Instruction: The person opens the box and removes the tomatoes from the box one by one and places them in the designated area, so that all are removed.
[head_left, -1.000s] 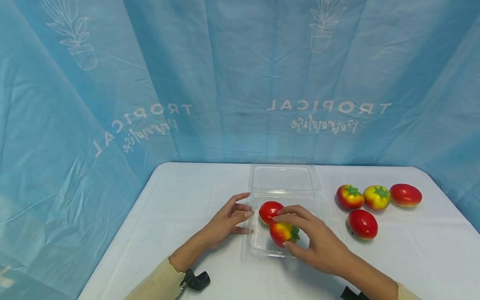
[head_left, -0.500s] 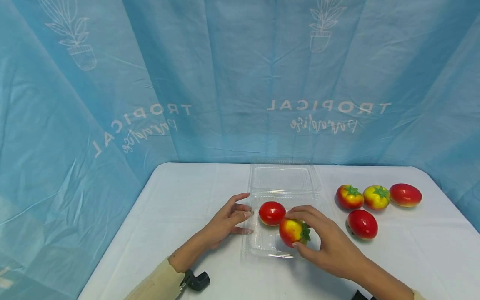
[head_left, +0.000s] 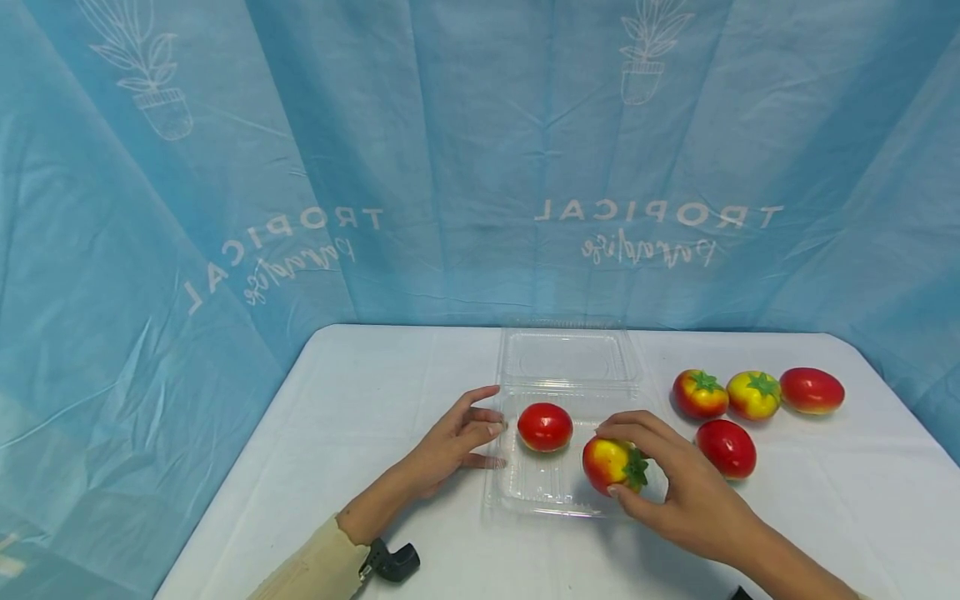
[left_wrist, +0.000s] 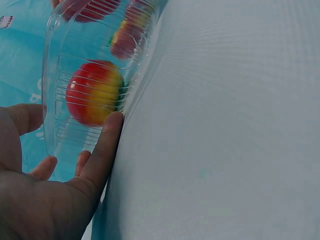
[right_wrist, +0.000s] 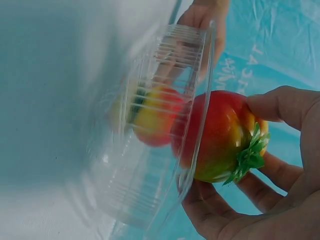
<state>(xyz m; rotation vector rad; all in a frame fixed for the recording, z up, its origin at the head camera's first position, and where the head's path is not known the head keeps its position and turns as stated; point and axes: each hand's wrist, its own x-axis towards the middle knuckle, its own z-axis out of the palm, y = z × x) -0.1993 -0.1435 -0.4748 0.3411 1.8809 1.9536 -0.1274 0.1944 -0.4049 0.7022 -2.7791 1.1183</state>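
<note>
In the head view my right hand (head_left: pixel 678 487) holds a red-and-yellow tomato (head_left: pixel 606 465) by thumb and fingertips over the right side of a clear plastic clamshell container (head_left: pixel 528 493). Its green leafy top points toward the palm, and the right wrist view shows the tomato (right_wrist: pixel 220 132) at the container's rim. A second tomato (head_left: pixel 545 427), red side up, sits inside at the left. My left hand (head_left: pixel 450 442) has its fingers spread against the container's left wall. Seen from the left wrist, the fingers (left_wrist: pixel 102 152) touch the ribbed side.
The container's lid (head_left: pixel 567 357) lies folded back toward the blue curtain (head_left: pixel 465 167). To the right on the white table (head_left: pixel 390 367) are several more tomatoes, among them a yellow one (head_left: pixel 753 395) and a red one (head_left: pixel 726 449).
My right hand has moved rightward with the tomato, from against the other tomato to the container's right side. The left hand has stayed in place.
</note>
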